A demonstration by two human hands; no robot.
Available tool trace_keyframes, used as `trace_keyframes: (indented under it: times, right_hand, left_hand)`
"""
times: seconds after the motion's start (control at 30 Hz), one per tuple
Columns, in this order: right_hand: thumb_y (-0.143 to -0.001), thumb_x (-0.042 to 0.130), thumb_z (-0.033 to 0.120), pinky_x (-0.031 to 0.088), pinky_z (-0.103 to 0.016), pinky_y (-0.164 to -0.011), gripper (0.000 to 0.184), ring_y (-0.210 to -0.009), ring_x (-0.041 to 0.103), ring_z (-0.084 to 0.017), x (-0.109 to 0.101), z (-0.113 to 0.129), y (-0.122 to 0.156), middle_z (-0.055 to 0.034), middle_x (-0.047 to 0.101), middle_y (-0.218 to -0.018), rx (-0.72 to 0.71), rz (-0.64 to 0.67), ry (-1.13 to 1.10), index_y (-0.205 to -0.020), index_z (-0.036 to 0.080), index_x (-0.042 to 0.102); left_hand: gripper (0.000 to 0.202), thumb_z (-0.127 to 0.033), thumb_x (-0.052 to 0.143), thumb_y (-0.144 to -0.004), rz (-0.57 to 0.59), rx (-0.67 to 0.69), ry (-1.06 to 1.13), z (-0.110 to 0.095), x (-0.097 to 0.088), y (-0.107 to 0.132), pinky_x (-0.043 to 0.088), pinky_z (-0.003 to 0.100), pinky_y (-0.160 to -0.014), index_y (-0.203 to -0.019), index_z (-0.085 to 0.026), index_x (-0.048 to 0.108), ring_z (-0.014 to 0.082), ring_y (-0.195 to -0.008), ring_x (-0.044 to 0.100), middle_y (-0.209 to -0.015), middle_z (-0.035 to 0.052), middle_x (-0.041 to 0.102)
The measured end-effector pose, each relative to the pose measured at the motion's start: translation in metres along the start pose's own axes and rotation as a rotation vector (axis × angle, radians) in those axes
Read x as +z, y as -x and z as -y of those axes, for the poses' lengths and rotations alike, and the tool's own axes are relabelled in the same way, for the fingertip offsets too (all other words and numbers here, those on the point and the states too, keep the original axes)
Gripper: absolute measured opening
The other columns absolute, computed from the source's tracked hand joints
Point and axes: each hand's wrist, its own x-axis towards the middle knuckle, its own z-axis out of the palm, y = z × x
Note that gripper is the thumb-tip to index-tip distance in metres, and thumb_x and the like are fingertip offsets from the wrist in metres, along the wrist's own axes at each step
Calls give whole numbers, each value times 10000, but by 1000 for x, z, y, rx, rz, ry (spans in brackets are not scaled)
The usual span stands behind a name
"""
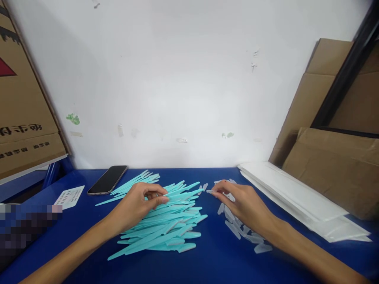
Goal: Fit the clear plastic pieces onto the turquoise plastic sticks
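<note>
Caps lie half hidden under right hand, teal sticks under left hand

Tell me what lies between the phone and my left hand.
A fan of teal sticks lies between the phone and the left hand, in the head view.

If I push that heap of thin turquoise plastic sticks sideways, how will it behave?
The heap of thin turquoise plastic sticks would probably slide apart rather than move as one, since they lie loosely crisscrossed on the smooth blue table. Each looks flat, so unlikely to roll, and slim enough to feel light.
</note>
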Motion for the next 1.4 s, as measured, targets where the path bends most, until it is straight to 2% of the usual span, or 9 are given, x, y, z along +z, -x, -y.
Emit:
trace_keyframes:
  times: [0.13,0.37,0.6,0.97,1.17,1.4]
  right_hand:
    - [-993,592,217,586,-323,-755,163,-874,736,-207,0,3,-1,-58,773,-1010,-140,-123,-28,-1115,204,700]
    - [-976,610,152,599,-324,-759,201,-846,734,-188,-5,11,-3,-66,779,-981,-276,-226,-55,-1150,176,709]
    - [-967,612,118,586,-319,-744,221,-835,723,-183,-6,14,-2,-61,778,-973,-304,-240,-49,-1161,172,705]
    - [-971,616,115,558,-312,-704,224,-793,700,-160,-9,9,-4,-45,776,-960,-307,-279,-21,-1170,186,689]
    - [-981,581,115,544,-338,-708,256,-822,688,-179,-9,8,-4,-49,776,-1004,-326,-226,-23,-1190,214,690]
    - [-986,557,120,544,-333,-688,261,-780,687,-179,-8,12,-4,-52,778,-968,-317,-243,-81,-1174,221,709]
  left_hand:
    - [295,-495,627,-894,32,20,6,-1,1,2,465,260,-644,-861,-238,768,157,-680,539,-764,7,673]
    - [270,-474,628,-907,25,65,-24,-2,4,2,467,256,-678,-878,-251,777,165,-751,577,-828,10,710]
    - [271,-473,617,-921,32,83,-10,-4,7,4,483,277,-727,-892,-253,771,182,-805,617,-884,14,726]
    - [272,-450,610,-918,11,78,-9,-8,5,6,474,262,-673,-852,-238,767,166,-745,581,-831,17,705]
    - [292,-460,599,-917,14,81,-9,-10,5,7,485,272,-672,-864,-228,769,176,-752,590,-842,31,710]
    - [285,-463,601,-922,25,76,-26,-11,5,7,486,288,-727,-877,-238,770,187,-798,615,-886,29,721]
